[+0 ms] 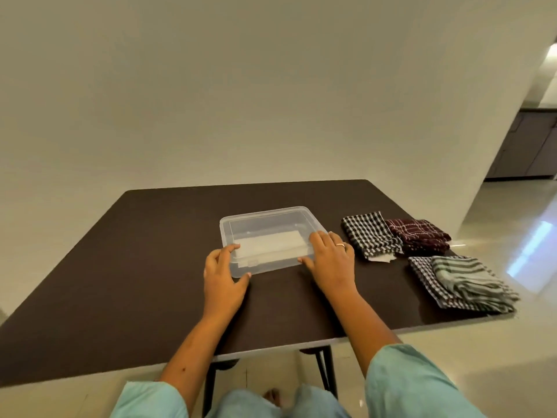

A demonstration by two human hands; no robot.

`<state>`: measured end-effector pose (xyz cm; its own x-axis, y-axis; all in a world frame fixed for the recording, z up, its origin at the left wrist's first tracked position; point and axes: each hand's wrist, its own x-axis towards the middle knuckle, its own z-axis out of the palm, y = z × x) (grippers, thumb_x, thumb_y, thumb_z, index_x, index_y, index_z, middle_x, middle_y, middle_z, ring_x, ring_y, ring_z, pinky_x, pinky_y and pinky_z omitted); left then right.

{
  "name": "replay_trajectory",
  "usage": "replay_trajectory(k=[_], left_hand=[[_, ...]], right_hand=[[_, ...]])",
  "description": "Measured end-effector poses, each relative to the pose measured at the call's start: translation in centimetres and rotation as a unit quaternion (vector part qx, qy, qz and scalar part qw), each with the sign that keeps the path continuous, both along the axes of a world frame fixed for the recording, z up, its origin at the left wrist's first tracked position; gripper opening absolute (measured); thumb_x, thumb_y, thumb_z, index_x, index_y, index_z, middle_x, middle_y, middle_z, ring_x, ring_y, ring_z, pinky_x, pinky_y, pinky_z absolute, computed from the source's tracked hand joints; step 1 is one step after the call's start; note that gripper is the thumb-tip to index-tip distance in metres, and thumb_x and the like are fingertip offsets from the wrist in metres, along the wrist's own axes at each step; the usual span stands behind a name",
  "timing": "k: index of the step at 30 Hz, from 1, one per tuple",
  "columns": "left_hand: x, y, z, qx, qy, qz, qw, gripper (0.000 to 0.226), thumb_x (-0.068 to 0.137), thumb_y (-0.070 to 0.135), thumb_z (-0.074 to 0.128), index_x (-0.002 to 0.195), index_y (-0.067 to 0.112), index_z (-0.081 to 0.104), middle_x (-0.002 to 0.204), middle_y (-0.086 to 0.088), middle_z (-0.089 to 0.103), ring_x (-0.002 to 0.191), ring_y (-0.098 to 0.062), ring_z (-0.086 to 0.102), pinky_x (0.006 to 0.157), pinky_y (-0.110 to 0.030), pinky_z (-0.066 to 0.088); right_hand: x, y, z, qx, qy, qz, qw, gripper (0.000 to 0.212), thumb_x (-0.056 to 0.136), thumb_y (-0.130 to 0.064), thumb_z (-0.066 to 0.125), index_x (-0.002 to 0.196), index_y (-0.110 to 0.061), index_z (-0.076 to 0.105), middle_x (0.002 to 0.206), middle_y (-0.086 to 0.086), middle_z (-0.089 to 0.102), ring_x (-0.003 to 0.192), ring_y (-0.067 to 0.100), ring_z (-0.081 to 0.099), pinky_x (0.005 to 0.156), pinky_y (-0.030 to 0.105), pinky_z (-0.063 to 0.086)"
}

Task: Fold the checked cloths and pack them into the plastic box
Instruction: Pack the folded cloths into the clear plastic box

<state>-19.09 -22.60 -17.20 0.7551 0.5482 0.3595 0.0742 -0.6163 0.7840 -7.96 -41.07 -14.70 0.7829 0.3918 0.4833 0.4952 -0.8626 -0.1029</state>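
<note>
A clear plastic box with its lid on sits mid-table, a white sheet visible inside. My left hand grips its near left corner, fingers on top and thumb at the front edge. My right hand, wearing a ring, holds the near right corner. To the right lie folded cloths: a black-and-white checked cloth, a maroon checked cloth, a small-check dark cloth and a grey-green striped cloth on top of it.
The dark brown table stands against a pale wall. The striped cloth overhangs the table's right edge. A scrap of white paper peeks from under the black-and-white cloth. Glossy floor and a doorway lie to the right.
</note>
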Motion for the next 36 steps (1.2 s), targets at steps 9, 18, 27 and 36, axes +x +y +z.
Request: replay_trajectory(k=[9, 18, 27, 36], left_hand=[[-3.0, -0.2, -0.4, 0.087, 0.024, -0.001, 0.996, 0.066, 0.080, 0.022, 0.074, 0.135, 0.019, 0.037, 0.153, 0.000, 0.024, 0.132, -0.025, 0.034, 0.101, -0.045, 0.040], [-1.8, 1.3, -0.3, 0.129, 0.040, -0.018, 0.991, 0.064, 0.081, 0.029, 0.073, 0.134, 0.020, 0.038, 0.147, 0.003, 0.032, 0.124, -0.024, 0.042, 0.097, -0.039, 0.044], [-0.9, 2.9, -0.6, 0.098, 0.011, -0.085, 0.991, 0.059, 0.079, 0.012, 0.074, 0.129, 0.026, 0.046, 0.146, 0.006, 0.036, 0.129, -0.020, 0.040, 0.100, -0.024, 0.029], [-0.9, 3.1, -0.6, 0.059, 0.009, -0.093, 0.994, 0.055, 0.085, 0.008, 0.066, 0.132, 0.027, 0.044, 0.157, 0.006, 0.018, 0.139, -0.019, 0.033, 0.108, -0.045, 0.039]], right_hand=[[-3.2, -0.8, 0.1, -0.103, -0.023, 0.060, 0.993, 0.039, 0.095, -0.035, 0.052, 0.126, -0.012, 0.048, 0.131, 0.011, 0.056, 0.124, 0.026, 0.053, 0.098, 0.042, 0.047], [-3.2, -0.2, -0.5, -0.186, -0.054, 0.033, 0.981, 0.051, 0.075, -0.019, 0.080, 0.115, 0.003, 0.059, 0.120, 0.025, 0.062, 0.113, 0.037, 0.061, 0.083, 0.042, 0.056], [-4.8, 6.5, -1.9, -0.075, -0.187, 0.130, 0.971, 0.052, 0.078, -0.049, 0.068, 0.116, -0.014, 0.062, 0.116, 0.004, 0.067, 0.109, 0.024, 0.063, 0.093, 0.046, 0.048], [-3.7, 8.9, -2.9, -0.109, -0.253, 0.169, 0.946, 0.034, 0.083, -0.032, 0.069, 0.107, -0.007, 0.066, 0.107, 0.014, 0.070, 0.098, 0.034, 0.069, 0.082, 0.050, 0.055]])
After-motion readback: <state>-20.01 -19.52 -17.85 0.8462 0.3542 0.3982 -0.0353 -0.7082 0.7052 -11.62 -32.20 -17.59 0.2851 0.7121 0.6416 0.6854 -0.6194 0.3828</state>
